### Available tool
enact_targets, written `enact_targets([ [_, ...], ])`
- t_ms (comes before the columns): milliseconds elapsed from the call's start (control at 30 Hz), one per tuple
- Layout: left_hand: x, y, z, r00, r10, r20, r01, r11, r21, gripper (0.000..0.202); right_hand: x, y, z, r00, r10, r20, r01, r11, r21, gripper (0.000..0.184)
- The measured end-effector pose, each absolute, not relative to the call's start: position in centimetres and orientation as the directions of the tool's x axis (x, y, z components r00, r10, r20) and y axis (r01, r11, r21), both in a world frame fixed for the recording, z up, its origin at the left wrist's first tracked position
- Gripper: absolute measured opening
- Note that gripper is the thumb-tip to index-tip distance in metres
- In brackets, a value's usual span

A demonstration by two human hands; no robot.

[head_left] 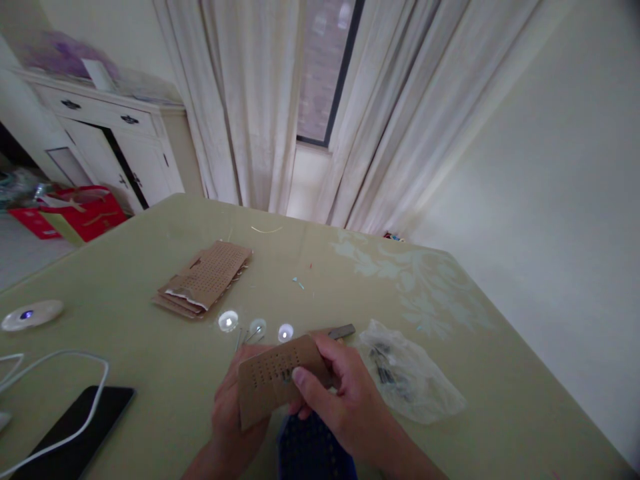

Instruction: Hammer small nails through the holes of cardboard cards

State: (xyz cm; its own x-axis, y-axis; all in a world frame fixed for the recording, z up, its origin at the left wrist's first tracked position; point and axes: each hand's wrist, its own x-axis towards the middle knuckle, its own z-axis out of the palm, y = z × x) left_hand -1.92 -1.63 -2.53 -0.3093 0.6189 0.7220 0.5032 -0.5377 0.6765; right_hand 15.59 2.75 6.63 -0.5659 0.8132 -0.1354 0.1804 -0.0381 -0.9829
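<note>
A small piece of brown cardboard [263,400] with rows of punched holes is tilted up between my two hands. My left hand [231,407] grips it by the left edge, fingers behind it. My right hand [345,387] is closed on its right side, with the thumb pressing near some small dark bits in the holes. Partly hidden behind the right hand lies a grey metal-ended tool [343,331] of a kind I cannot make out. Thin metal pins or nails [245,337] lie just beyond the left hand. Below the cardboard is a dark blue patterned item [315,450].
On the right rests a clear plastic bag [415,380] with small dark pieces. A stack of perforated cardboard [205,277] lies at the back left. A black phone [75,430], a white cable [103,373] and a white oval device [33,315] occupy the left side.
</note>
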Motion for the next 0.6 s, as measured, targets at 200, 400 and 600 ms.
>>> enact_targets([
  [200, -2.6, -1.7, -2.6, -0.513, 0.622, 0.591, 0.518, -0.325, 0.791, 0.034, 15.7, 3.6, 6.7, -0.394, 0.919, 0.015, 0.435, 0.201, -0.878, 0.025],
  [400, -2.5, -2.0, -2.0, -0.133, 0.533, 0.836, 0.678, -0.566, 0.469, 0.037, 15.3, 3.3, 6.8, -0.486, 0.871, 0.066, 0.549, 0.363, -0.753, 0.017],
  [600, -2.6, -2.2, -1.8, -0.051, 0.501, 0.864, 0.699, -0.6, 0.389, 0.031, 15.1, 2.7, 6.5, -0.549, 0.833, 0.069, 0.59, 0.446, -0.673, 0.015],
])
